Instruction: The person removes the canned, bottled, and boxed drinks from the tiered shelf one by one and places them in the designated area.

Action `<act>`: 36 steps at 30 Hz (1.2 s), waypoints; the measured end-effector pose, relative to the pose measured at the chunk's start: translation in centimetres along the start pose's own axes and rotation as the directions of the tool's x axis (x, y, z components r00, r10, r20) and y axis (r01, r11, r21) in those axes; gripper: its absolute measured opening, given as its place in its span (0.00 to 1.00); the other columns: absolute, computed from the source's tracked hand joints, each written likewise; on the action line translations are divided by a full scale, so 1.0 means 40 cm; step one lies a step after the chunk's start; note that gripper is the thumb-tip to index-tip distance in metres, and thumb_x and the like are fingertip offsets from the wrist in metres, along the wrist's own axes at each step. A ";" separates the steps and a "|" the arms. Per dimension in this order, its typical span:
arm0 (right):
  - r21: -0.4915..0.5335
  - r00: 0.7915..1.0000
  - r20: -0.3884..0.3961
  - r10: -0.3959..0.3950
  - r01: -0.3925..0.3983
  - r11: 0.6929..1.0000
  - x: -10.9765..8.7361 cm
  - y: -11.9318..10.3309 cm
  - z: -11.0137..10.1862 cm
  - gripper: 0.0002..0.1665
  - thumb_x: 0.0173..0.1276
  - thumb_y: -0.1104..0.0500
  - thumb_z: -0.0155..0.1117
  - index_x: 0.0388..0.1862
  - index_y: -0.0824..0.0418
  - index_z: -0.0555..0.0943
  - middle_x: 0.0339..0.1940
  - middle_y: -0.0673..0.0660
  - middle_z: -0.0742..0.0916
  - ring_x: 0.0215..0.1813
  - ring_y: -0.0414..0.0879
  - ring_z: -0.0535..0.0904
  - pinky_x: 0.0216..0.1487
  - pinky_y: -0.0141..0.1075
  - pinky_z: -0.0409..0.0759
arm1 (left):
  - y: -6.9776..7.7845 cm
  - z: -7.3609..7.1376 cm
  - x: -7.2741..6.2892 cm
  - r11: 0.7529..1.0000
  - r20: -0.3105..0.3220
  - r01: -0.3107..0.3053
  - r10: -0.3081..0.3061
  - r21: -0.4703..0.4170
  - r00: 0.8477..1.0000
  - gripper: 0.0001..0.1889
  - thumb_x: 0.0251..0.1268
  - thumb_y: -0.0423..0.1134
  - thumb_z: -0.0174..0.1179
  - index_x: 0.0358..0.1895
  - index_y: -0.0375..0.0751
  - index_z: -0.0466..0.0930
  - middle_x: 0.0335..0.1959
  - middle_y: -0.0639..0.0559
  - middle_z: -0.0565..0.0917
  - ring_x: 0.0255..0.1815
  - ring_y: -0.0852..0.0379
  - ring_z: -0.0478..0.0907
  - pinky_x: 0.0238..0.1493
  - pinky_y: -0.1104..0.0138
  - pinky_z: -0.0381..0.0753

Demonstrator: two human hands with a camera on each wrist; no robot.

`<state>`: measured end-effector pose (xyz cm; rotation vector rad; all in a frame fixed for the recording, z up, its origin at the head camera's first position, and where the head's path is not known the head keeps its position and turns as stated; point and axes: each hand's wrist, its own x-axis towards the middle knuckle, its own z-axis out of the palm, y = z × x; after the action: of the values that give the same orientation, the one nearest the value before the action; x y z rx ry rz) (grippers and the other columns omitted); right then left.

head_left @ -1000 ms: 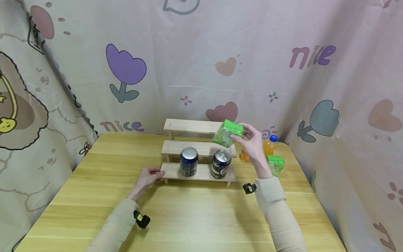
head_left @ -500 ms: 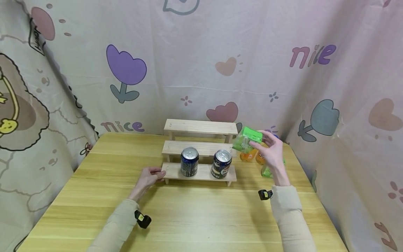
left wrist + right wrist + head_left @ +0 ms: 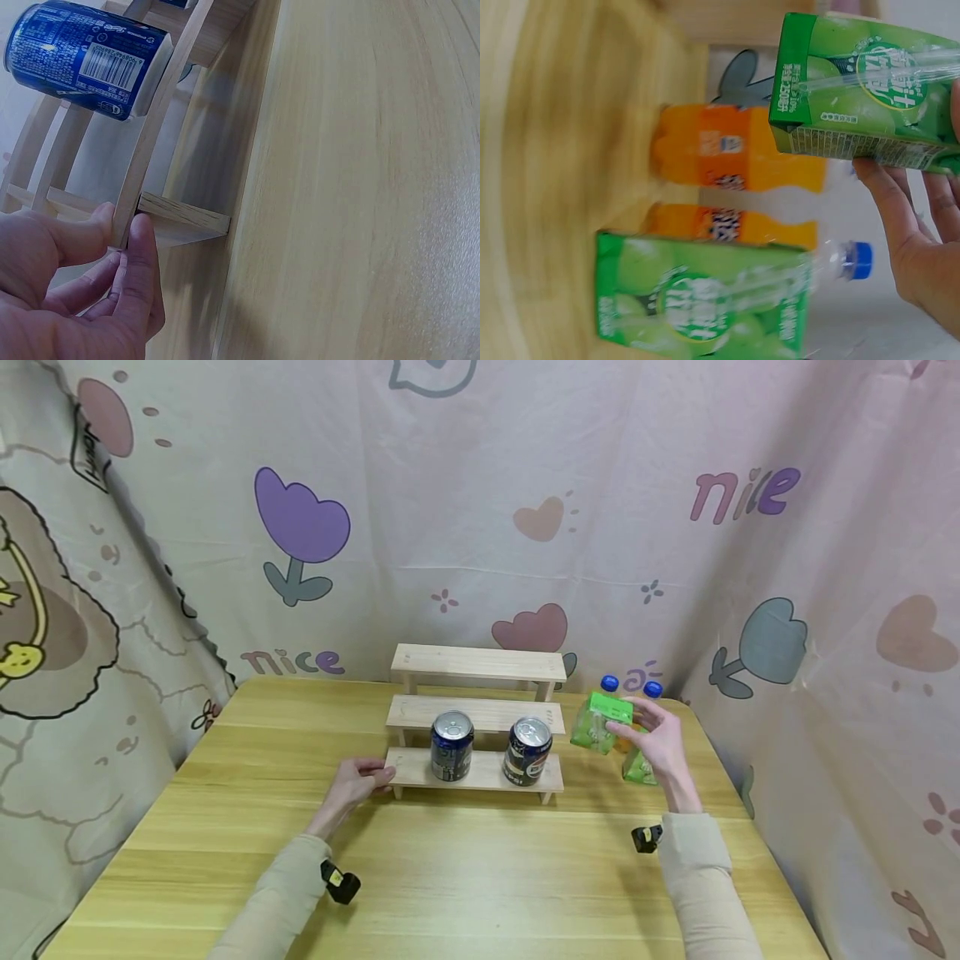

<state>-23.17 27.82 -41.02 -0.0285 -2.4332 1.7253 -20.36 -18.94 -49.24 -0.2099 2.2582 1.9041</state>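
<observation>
Above worktop (image 3: 495,885), right hand (image 3: 662,741) pinches green juice carton (image 3: 595,727) between thumb and fingers, near second juice carton (image 3: 697,300) and orange-drink bottles (image 3: 724,146). Left hand (image 3: 352,783) pinches left end of lowest board (image 3: 486,768) on three-tier wooden shelf (image 3: 478,662); two blue soda cans (image 3: 452,747) stand on board.

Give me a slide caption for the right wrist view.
Right grip holding one green carton aloft, with another carton and two orange bottles standing on the table.
</observation>
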 end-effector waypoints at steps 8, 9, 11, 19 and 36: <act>-0.085 0.997 0.061 0.048 -0.042 0.995 0.009 0.037 -0.006 0.38 0.66 0.61 0.75 0.72 0.66 0.72 0.66 0.65 0.82 0.54 0.34 0.79 0.52 0.20 0.82 | 0.000 0.001 0.000 1.000 -0.003 0.005 -0.005 -0.001 1.000 0.22 0.73 0.25 0.59 0.61 0.09 0.69 0.49 0.25 0.84 0.35 0.62 0.84 0.44 0.69 0.92; -0.098 0.996 0.069 0.049 -0.042 0.994 0.011 0.041 -0.006 0.38 0.66 0.61 0.75 0.72 0.66 0.72 0.68 0.69 0.81 0.54 0.36 0.78 0.52 0.21 0.82 | 0.000 0.001 0.000 1.000 -0.002 0.006 -0.006 -0.004 1.000 0.22 0.73 0.25 0.59 0.61 0.09 0.69 0.49 0.25 0.84 0.35 0.62 0.84 0.44 0.68 0.93; -0.120 0.995 0.084 0.050 -0.040 0.992 0.015 0.050 -0.006 0.37 0.66 0.61 0.75 0.71 0.66 0.72 0.68 0.71 0.80 0.55 0.38 0.78 0.52 0.22 0.82 | 0.000 0.000 -0.001 1.000 -0.001 0.007 -0.007 -0.003 1.000 0.22 0.73 0.26 0.59 0.62 0.09 0.69 0.49 0.25 0.84 0.35 0.62 0.84 0.45 0.68 0.93; -0.180 0.989 0.126 0.075 -0.052 0.982 0.027 0.081 -0.004 0.34 0.68 0.64 0.72 0.71 0.68 0.72 0.67 0.73 0.80 0.59 0.53 0.82 0.51 0.28 0.87 | -0.001 -0.001 -0.002 1.000 0.002 -0.006 0.006 -0.017 1.000 0.20 0.73 0.25 0.59 0.59 0.09 0.70 0.43 0.33 0.87 0.33 0.64 0.83 0.41 0.72 0.91; -0.255 0.981 0.193 0.013 0.037 0.966 0.042 0.097 0.015 0.32 0.68 0.69 0.69 0.68 0.75 0.71 0.66 0.79 0.78 0.68 0.73 0.77 0.66 0.54 0.83 | -0.003 -0.002 -0.001 1.000 -0.002 -0.011 0.011 -0.007 1.000 0.20 0.73 0.25 0.60 0.58 0.09 0.72 0.43 0.32 0.86 0.32 0.65 0.83 0.39 0.74 0.91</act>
<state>-25.22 28.72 -44.67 0.1291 -2.7774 1.4549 -20.32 -19.02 -49.33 -0.2007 2.2589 1.9180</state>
